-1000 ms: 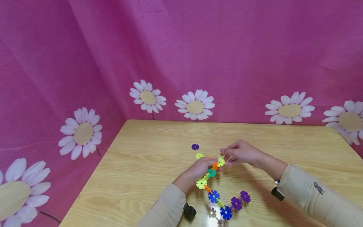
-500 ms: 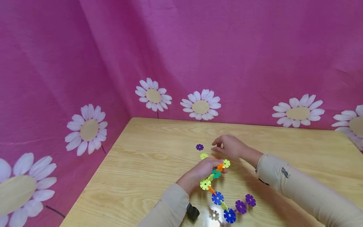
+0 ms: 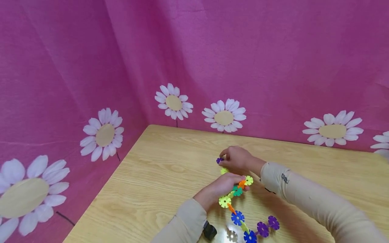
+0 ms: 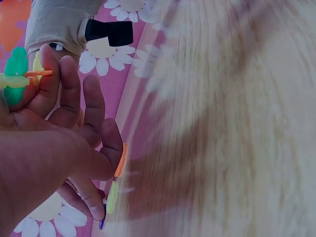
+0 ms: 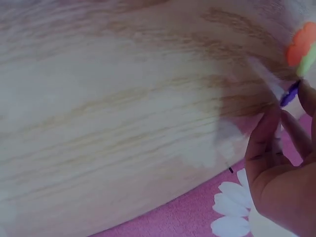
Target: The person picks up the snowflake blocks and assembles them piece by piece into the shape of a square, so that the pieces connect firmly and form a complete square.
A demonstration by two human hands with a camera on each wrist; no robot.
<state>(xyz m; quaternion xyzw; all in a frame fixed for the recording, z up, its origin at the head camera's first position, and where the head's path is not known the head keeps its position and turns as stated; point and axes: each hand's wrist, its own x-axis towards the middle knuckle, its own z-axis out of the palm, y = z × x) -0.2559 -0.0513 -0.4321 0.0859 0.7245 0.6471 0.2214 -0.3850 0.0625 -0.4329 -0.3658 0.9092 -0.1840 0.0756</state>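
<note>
My left hand (image 3: pixel 223 186) pinches a chain of interlocking flower-shaped plastic discs near its upper end, by the orange disc (image 3: pixel 241 184) and a yellow-green end disc (image 3: pixel 249 180). Below the hand the chain runs through a green disc (image 3: pixel 237 190), yellow, orange and blue discs (image 3: pixel 237 218), ending in purple discs (image 3: pixel 273 222). Further back, my right hand (image 3: pixel 238 158) pinches a loose purple disc (image 3: pixel 219 160) between thumb and fingertips, its edge showing in the right wrist view (image 5: pixel 290 94). A loose yellow-green disc (image 3: pixel 224 171) lies between the hands.
A loose orange disc (image 4: pixel 120 160) lies beside the yellow-green one on the wooden table (image 3: pixel 146 175). Pink cloth (image 3: pixel 258 67) printed with white daisies hangs along the table's back and left edges. A black wrist strap piece (image 3: pixel 209 231) sticks out below the left sleeve.
My right hand has left the chain's yellow-green end disc, moved back and left, and taken hold of the loose purple disc. The left hand keeps its grip on the chain.
</note>
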